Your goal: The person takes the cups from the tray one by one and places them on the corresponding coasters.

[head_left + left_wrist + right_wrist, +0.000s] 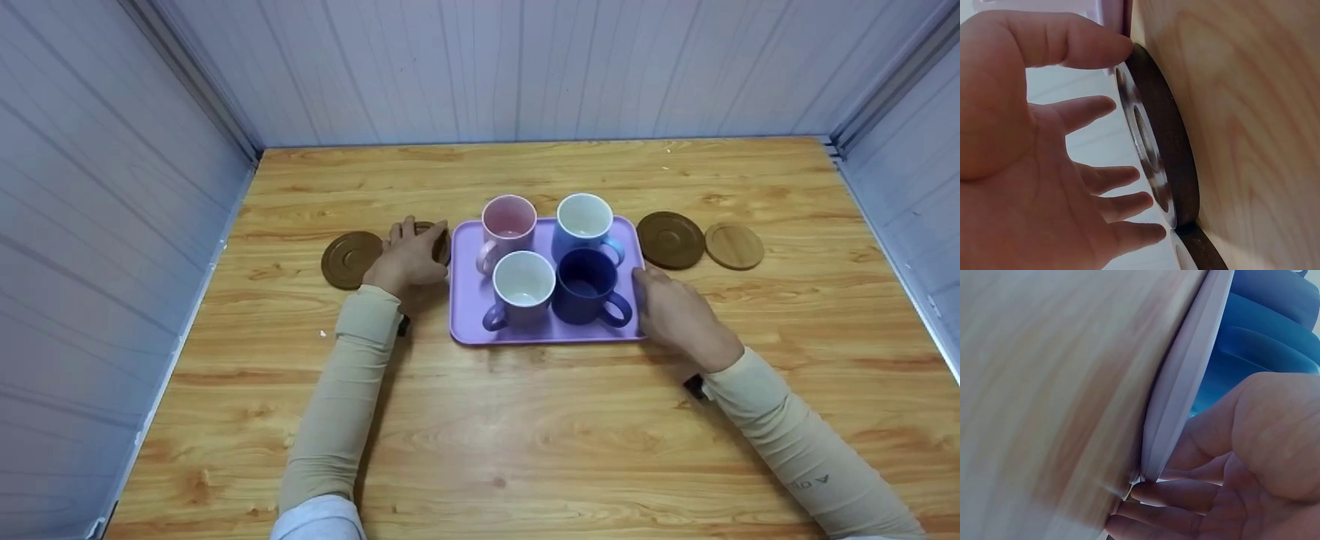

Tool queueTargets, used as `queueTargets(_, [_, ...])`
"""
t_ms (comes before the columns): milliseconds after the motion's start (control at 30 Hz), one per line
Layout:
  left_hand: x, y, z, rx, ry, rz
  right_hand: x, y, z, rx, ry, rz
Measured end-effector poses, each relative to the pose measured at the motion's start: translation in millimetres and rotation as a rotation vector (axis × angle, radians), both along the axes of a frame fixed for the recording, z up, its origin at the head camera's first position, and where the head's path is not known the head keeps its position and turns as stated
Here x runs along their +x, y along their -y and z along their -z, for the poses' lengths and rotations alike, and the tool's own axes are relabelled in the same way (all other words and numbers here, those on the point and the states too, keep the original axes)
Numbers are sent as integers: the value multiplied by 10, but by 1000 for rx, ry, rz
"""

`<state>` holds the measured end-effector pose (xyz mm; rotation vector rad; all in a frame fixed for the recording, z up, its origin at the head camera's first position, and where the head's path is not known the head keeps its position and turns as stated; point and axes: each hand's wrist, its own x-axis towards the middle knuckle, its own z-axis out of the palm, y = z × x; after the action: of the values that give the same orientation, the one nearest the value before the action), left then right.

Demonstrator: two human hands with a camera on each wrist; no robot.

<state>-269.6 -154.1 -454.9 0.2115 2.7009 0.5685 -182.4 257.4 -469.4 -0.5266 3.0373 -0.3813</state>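
Note:
My left hand (409, 259) is spread over a round brown coaster (1171, 135) just left of the lilac tray (466, 307). In the left wrist view its thumb touches the coaster's rim, while the other fingers stay spread apart above it. At the tray's right end, my right hand (679, 311) pinches the rim, its thumb inside and its fingers outside, low by the table. On the tray stand upright a pink mug (499, 242), a light blue mug (568, 241), a lavender mug with a white inside (525, 313) and a navy mug (577, 300).
A second brown coaster (346, 259) lies to the left, partly behind my left hand. Right of the tray are another brown coaster (670, 240) and a pale wooden disc (735, 246), side by side. Pale panels (480, 71) wall in the wooden table (495, 435).

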Motion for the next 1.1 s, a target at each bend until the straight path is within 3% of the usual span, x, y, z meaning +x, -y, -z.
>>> queueTargets(767, [-36,28,-31,-23,-4,29,5,-15,24,-25,-45,-15])
queueTargets(1100, [-121,42,-16,-18,10,23,-1,-9,25,-19,-52,-16])
